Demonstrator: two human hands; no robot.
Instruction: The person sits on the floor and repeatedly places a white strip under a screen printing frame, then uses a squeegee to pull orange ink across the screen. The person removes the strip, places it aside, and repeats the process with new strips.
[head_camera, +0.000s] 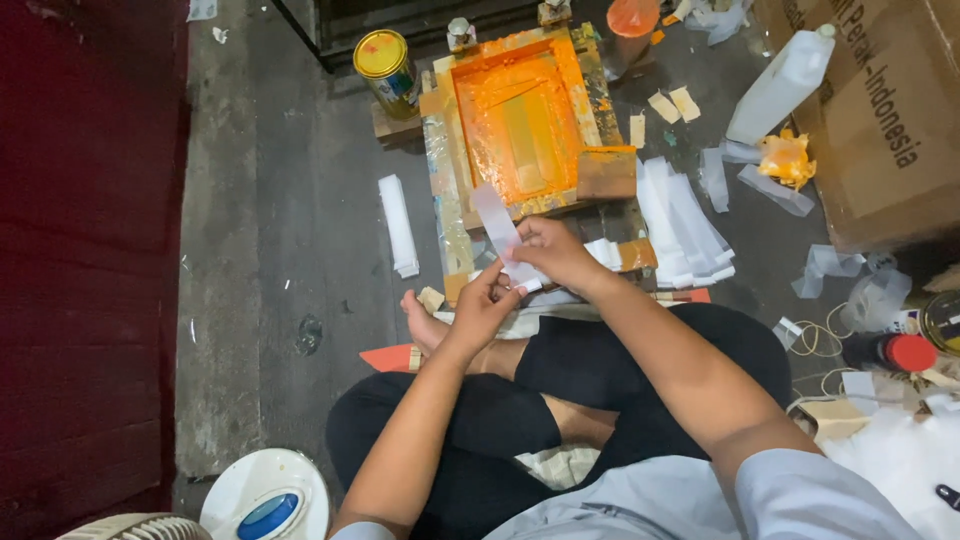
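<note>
Left hand: the left hand (484, 305) is raised above the crossed legs, fingers curled inward, thumb and fingertips pinching the near end of the thin white paper strip (502, 236).
Right hand: the right hand (553, 251) sits just beyond the left, fingers bent and closed over the same strip near its lower end; the two hands touch at the strip.
Strip: it rises from the hands, tilted up and to the left, its far end lying over the near edge of the orange-stained wooden screen-printing frame (520, 125).
Frame: it lies on the grey concrete floor (290, 250) in front of the person, its inner mesh coated in orange ink.
Left of frame: a folded white stack of strips (399, 226) lies on the floor, well apart from the hands; a yellow-lidded tin can (386, 68) stands at the frame's far left corner.
Right of frame: a fanned heap of white paper strips (685, 228) rests just beside the frame's right edge; a white plastic jug (781, 86) leans near the brown cardboard box (880, 120).
</note>
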